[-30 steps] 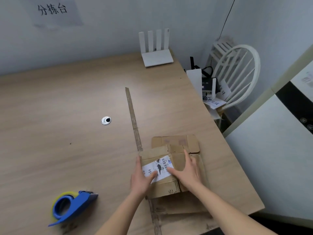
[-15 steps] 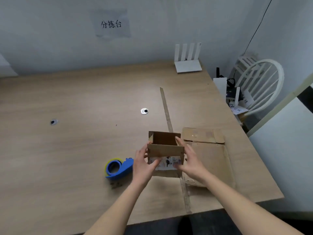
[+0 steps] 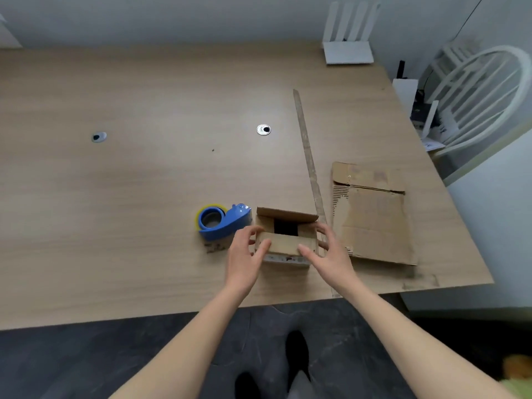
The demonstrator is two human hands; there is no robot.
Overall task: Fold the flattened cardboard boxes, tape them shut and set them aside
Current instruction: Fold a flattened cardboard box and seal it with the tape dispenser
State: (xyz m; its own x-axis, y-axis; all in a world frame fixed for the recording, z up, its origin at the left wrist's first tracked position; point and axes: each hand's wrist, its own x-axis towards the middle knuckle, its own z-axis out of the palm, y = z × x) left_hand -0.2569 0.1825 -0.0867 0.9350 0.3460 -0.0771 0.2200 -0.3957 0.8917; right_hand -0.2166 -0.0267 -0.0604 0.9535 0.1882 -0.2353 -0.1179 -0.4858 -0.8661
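Your left hand (image 3: 244, 256) and right hand (image 3: 328, 254) grip one small brown cardboard box (image 3: 285, 240) near the tabletop's front edge; one flattened cardboard sheet (image 3: 371, 217) and one blue tape dispenser (image 3: 223, 223) flank it.

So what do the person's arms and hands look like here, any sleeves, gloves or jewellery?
Both forearms are bare right down to the bottom edge of the picture, with no sleeve in view. The left hand and right hand wear no gloves, and no watch, ring or bracelet shows on either.
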